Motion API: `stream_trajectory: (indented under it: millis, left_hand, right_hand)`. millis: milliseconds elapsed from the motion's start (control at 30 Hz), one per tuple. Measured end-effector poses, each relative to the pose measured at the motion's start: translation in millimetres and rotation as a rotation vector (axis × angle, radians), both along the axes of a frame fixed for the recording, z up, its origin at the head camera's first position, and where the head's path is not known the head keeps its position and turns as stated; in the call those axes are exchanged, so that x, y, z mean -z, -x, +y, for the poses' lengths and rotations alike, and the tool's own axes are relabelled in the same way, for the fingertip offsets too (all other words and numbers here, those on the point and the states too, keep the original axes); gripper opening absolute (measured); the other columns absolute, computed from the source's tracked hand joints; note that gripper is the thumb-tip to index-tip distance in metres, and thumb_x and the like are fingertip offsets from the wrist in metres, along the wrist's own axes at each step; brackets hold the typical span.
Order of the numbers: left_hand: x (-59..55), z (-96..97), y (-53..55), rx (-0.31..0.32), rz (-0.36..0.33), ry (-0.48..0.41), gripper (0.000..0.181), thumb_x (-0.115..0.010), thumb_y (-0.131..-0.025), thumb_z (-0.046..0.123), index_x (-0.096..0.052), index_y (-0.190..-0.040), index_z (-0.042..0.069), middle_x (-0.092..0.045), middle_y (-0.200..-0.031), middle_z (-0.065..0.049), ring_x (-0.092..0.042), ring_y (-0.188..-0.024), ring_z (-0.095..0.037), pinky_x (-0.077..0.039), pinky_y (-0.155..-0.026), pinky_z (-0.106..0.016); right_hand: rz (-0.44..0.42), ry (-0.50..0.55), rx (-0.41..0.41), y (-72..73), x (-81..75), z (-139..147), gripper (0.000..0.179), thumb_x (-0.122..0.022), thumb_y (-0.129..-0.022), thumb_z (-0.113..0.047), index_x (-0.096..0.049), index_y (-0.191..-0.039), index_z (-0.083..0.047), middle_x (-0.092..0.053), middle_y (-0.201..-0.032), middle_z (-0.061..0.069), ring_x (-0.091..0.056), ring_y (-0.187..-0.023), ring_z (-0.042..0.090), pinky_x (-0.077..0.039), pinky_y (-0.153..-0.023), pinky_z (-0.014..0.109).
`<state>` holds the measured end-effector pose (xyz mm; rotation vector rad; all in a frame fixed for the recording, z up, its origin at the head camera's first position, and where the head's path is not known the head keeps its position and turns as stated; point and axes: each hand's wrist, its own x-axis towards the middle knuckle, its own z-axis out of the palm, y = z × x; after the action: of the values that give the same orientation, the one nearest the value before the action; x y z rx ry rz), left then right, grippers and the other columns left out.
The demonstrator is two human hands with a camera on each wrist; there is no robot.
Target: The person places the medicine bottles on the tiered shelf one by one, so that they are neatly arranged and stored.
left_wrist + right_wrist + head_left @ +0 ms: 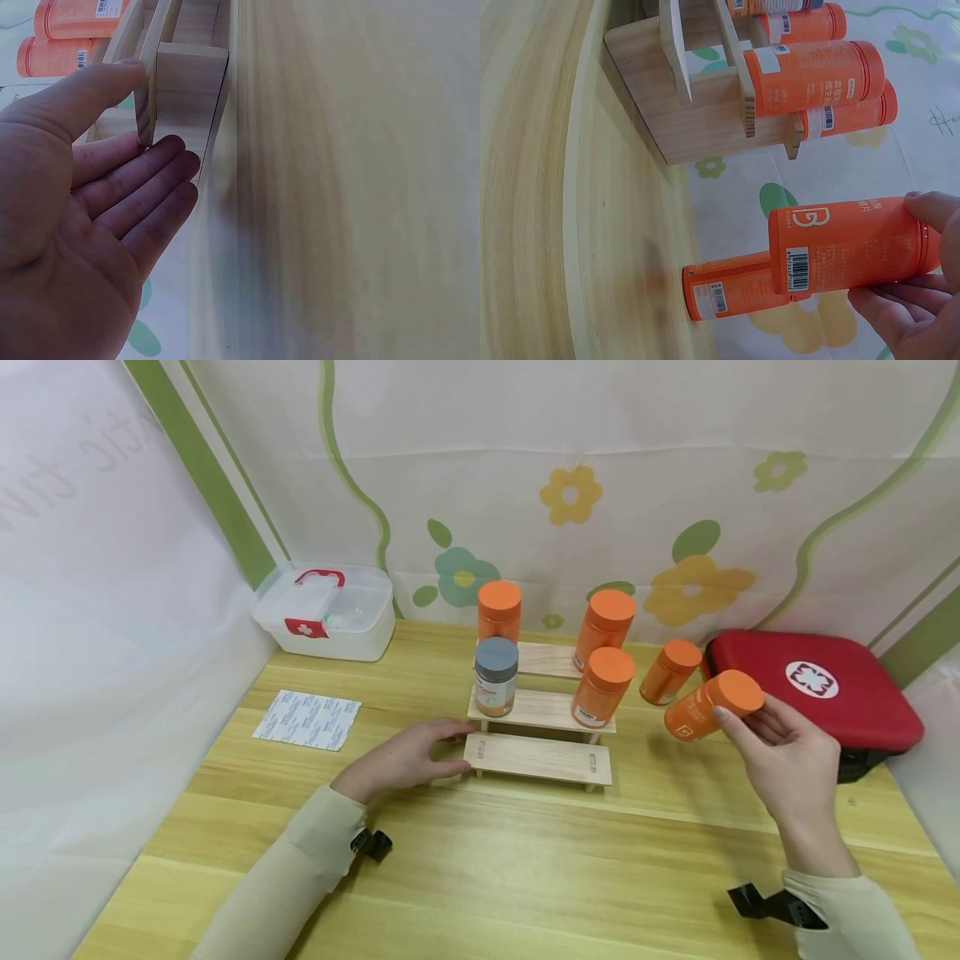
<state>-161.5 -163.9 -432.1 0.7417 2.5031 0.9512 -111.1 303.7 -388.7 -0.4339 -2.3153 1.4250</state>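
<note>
A person's right hand (798,768) grips an orange bottle (701,714) near its cap, thumb on one side and fingers curled on the other, holding it in the air to the right of a three-step wooden rack (536,758). The bottle is tilted, its base pointing down and toward the rack. The left hand (405,756) is loosely spread, fingers mostly extended, with the thumb and forefinger touching the left end of the rack's lowest step. On the middle step, a grey-capped jar (496,689) stands at the left and an orange jar (602,689) at the right. Two more orange containers (603,631) stand on the top step, one toward each end. Just beyond the held bottle, a smaller orange bottle (666,677) stands on the wooden table (487,877), next to a red case (862,693) with a white round emblem. At the left lie a white printed packet (307,720) and, behind it, a clear plastic box (345,639) with a red handle. A flowered curtain (465,410) hangs behind everything.
</note>
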Motion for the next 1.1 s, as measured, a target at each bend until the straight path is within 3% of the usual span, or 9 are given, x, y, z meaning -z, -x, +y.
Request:
stream_trajectory:
  millis: [267, 567, 1100]
  left_hand:
    - [-1.4, 0.9, -1.1, -0.004, -0.004, 0.000, 0.063, -0.076, -0.103, 0.035, -0.055, -0.159, 0.015, -0.057, -0.162, -0.009, -0.051, -0.152, -0.031, -0.041, -0.129, -0.053]
    - [-1.7, 1.2, -1.9, -0.004, -0.003, 0.002, 0.063, -0.076, -0.103, 0.035, -0.055, -0.159, 0.015, -0.057, -0.162, -0.009, -0.051, -0.152, -0.031, -0.041, -0.129, -0.053]
    - [-3.7, 1.3, -3.7, -0.013, -0.019, -0.002, 0.063, -0.076, -0.103, 0.035, -0.055, -0.159, 0.015, -0.056, -0.163, -0.009, -0.050, -0.153, -0.031, -0.040, -0.129, -0.054]
  right_hand:
    - [0.044, -0.008, -0.030, -7.6, -1.1, -6, 0.057, -0.089, -0.091, -0.015, -0.070, -0.145, -0.012, -0.072, -0.110, -0.032, -0.070, -0.097, -0.017, -0.054, -0.082, 0.002]
    - [0.129, 0.004, -0.056, -14.1, -3.6, -13, 0.054, -0.089, -0.088, -0.004, -0.074, -0.139, -0.009, -0.076, -0.109, -0.027, -0.074, -0.097, -0.011, -0.057, -0.082, 0.006]
    - [0.168, -0.039, -0.112, -27.5, -14.9, -30, 0.054, -0.089, -0.086, -0.001, -0.074, -0.138, -0.009, -0.077, -0.108, -0.026, -0.076, -0.094, -0.008, -0.059, -0.080, 0.007]
